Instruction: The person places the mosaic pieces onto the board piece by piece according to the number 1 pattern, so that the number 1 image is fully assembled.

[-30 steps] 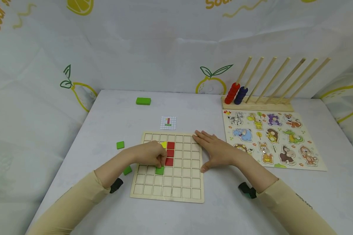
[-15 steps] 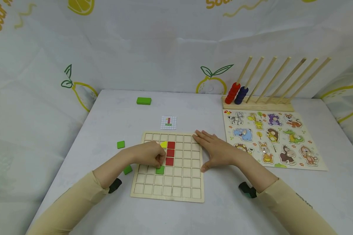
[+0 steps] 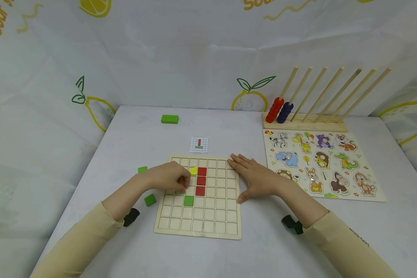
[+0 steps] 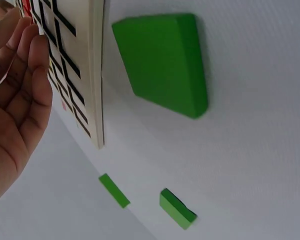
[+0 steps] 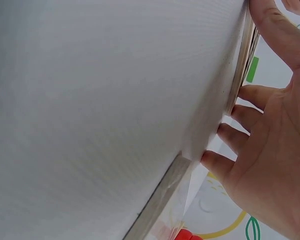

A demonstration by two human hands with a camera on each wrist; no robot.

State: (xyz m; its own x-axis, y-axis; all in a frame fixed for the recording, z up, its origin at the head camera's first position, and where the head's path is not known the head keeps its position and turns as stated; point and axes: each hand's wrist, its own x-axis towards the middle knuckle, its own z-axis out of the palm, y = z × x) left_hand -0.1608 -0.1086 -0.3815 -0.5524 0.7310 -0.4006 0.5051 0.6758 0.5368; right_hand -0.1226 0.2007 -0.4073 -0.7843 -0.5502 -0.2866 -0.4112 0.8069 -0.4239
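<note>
A wooden grid board lies flat on the table. Over its left part hovers my left hand, fingers loosely bent; nothing shows in it in the left wrist view. Just below that hand, a green square tile sits in a cell. Several red tiles form a column, and a yellow piece is beside the top one. My right hand rests spread against the board's right edge, its fingers straight. Left of the board lie two loose green tiles, a nearer tile and a farther tile partly covered by my wrist.
A small pattern card lies behind the board, with a green block farther back left. At right are an animal puzzle board and a wooden peg rack carrying red and blue beads.
My left hand has drawn back up and left from the green tile on the board, which now shows whole. The right hand stays where it was.
</note>
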